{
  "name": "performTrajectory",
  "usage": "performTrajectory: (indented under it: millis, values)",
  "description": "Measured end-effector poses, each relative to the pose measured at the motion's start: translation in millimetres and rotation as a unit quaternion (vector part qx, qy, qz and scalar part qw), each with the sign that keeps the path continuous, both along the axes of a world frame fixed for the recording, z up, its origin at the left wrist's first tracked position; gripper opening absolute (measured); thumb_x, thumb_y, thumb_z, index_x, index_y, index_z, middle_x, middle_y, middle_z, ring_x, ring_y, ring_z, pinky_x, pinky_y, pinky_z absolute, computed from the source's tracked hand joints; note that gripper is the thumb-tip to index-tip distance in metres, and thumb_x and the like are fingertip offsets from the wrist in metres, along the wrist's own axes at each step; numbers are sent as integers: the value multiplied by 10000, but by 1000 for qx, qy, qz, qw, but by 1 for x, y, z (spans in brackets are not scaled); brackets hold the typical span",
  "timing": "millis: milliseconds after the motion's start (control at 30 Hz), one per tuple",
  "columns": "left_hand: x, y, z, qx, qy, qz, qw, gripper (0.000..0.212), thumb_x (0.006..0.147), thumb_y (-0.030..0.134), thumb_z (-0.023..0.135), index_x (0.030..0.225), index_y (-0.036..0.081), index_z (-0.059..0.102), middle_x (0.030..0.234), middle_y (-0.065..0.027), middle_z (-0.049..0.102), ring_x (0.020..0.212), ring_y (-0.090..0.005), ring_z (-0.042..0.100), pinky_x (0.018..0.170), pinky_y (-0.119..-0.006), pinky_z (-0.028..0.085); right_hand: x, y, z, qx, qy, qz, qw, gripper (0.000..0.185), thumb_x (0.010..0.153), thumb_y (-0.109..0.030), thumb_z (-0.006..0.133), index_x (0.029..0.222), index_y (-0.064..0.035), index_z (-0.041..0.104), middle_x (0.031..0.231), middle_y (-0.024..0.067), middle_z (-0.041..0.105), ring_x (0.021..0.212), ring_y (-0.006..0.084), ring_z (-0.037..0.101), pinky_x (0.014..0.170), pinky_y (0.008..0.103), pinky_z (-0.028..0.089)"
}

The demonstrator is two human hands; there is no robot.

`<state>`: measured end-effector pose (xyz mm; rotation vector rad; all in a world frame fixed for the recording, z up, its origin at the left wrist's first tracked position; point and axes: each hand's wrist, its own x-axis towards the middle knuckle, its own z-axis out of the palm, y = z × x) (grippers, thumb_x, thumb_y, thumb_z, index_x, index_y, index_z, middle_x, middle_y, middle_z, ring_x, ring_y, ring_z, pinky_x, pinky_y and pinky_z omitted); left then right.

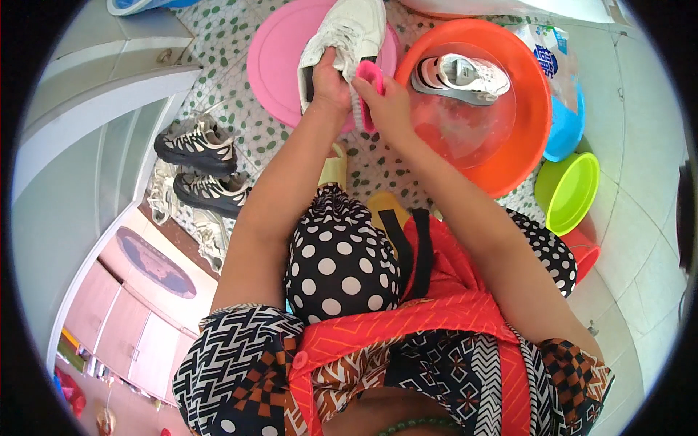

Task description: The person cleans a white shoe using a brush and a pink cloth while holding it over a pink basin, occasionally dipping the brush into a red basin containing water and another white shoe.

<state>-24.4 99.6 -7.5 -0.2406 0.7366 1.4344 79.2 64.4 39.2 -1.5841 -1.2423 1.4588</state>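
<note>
My left hand [332, 84] reaches into the opening of a white lace-up sneaker [349, 27] and grips it, with the toe pointing away from me. The sneaker is held over a round pink lid or stool top [275, 60]. In my right hand [390, 106] is a pink scrub brush [371, 73], its pale bristles at the heel end of the sneaker. To the right, a large orange basin [531, 131] holds water. Another white sneaker [461, 79] with black stripes sits in that basin.
Black-and-cream sneakers [199, 147] stand on the pebble-patterned floor at left, with paler shoes [210, 237] beside them by the doorway. A detergent bag [551, 62], a blue container [564, 128], a lime-green bucket [570, 191] and a red bucket [583, 250] line the tiled wall.
</note>
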Motion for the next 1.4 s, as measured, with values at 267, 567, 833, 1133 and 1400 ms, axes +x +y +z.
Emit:
performTrajectory:
  millis: [267, 567, 833, 1133, 1400]
  values:
    - [5, 5, -9, -17, -49, 0, 999, 429, 983, 313, 300, 1294, 63, 458, 1293, -103, 512, 1187, -284, 480, 1030, -420, 362, -6, 91, -39, 116, -191, 26, 974, 450, 735, -435, 680, 749, 13, 635, 676, 148, 611, 673, 274, 608, 621, 396, 455]
    - [2, 6, -10, 54, -114, 16, 992, 448, 945, 316, 386, 1285, 31, 457, 1260, -118, 533, 1159, -290, 505, 1001, -414, 395, -15, 178, -58, 248, -243, 24, 937, 362, 810, -411, 618, 892, -60, 644, 760, 212, 628, 750, 369, 617, 667, 454, 463]
    - [-1, 6, -8, 48, -121, 56, 990, 441, 919, 288, 457, 1277, 30, 459, 1226, -105, 551, 1120, -261, 525, 960, -384, 415, -3, 173, -61, 247, -235, 19, 940, 399, 790, -383, 660, 1032, -69, 607, 884, 199, 631, 842, 361, 608, 759, 428, 475]
    - [-15, 8, 5, 42, -54, 87, 994, 431, 911, 246, 494, 1283, 34, 450, 1219, -82, 549, 1102, -220, 529, 937, -341, 423, 5, 148, -39, 311, -216, 193, 905, 630, 794, -459, 629, 1305, -134, 455, 1076, 214, 591, 1024, 366, 549, 889, 452, 428]
    - [-10, -3, 49, 10, 312, -173, 934, 430, 904, 209, 526, 1289, 38, 443, 1213, -61, 548, 1085, -184, 533, 916, -303, 430, -9, 120, -58, 160, -298, 164, 926, 651, 877, -502, 467, 1414, -190, 272, 1328, 219, 445, 1201, 374, 454, 982, 454, 365]
